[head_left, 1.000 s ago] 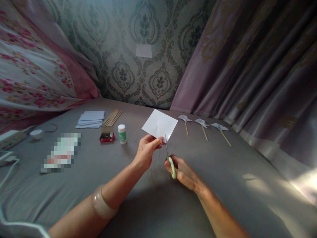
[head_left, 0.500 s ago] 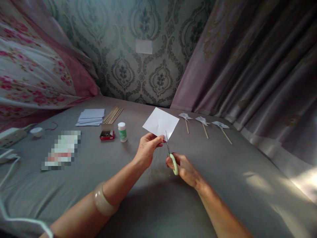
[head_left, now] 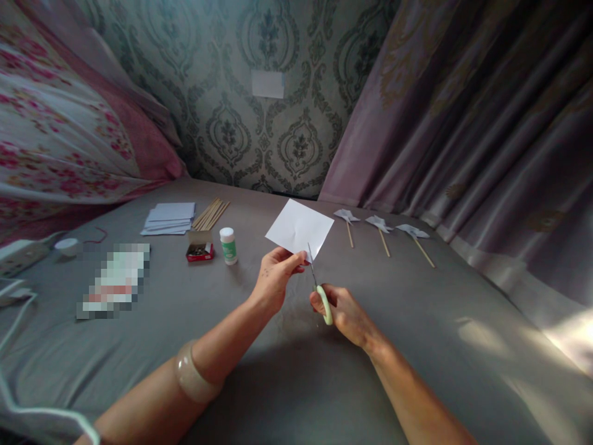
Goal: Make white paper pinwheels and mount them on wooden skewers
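A white square of paper (head_left: 299, 227) is pinched along its near edge by my left hand (head_left: 278, 275), thumb on top. Faint creases show near the sheet's middle. My right hand (head_left: 343, 312) is closed round the pale green handle of a pair of scissors (head_left: 326, 306). Their blades reach over the paper's near corner, just right of my left thumb; whether they have cut into it I cannot tell. To the right lie three paper pinwheels on sticks, the nearest pinwheel (head_left: 413, 232) being closest to the curtain.
On the left are a stack of white paper (head_left: 169, 217), several wooden sticks (head_left: 211, 214), a small red box (head_left: 200, 251) of metal bits and a white-and-green glue bottle (head_left: 228, 246). Farther left lie a blurred-out flat object (head_left: 115, 278), a white cap (head_left: 67, 247) and a power strip (head_left: 21, 256).
Both hands, the paper and the scissors hold nearly the same pose. The whole view has shifted very slightly.
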Motion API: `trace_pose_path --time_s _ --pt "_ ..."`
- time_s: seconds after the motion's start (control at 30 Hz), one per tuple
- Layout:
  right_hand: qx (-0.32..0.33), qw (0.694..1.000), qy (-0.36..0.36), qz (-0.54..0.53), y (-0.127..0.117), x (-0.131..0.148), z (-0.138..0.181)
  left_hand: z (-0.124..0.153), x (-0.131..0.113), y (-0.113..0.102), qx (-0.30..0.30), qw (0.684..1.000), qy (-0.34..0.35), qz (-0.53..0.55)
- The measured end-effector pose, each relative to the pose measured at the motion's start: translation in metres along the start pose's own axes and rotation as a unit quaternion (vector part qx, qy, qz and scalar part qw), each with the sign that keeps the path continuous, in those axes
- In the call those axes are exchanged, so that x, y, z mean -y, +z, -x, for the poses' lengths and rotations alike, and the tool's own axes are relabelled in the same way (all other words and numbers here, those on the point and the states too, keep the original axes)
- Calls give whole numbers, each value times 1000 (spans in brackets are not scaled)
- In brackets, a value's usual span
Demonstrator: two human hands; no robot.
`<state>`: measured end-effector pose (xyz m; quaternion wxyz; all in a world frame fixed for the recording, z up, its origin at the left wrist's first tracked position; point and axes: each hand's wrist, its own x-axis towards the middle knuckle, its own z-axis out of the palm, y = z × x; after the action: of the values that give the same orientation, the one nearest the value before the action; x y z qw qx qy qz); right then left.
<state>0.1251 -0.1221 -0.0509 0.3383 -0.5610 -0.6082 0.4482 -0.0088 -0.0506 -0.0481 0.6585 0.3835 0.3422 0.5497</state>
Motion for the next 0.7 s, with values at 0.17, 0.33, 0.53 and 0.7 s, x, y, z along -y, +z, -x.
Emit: trace_pose_path --time_s 0.17,0.33,0.53,0.7 --pt "-4 1000 1 -8 0 0 -1 0 1 0 1 1000 2 0" --pt "-8 1000 1 -18 0 -1 -1 -1 1 -1 0 1000 2 1" --pt "-9 1000 -2 -15 1 -2 -1 -1 1 0 -3 1000 6 -1" --pt "-15 1000 4 -24 2 -3 -2 -1 -1 0 -1 1000 5 0"
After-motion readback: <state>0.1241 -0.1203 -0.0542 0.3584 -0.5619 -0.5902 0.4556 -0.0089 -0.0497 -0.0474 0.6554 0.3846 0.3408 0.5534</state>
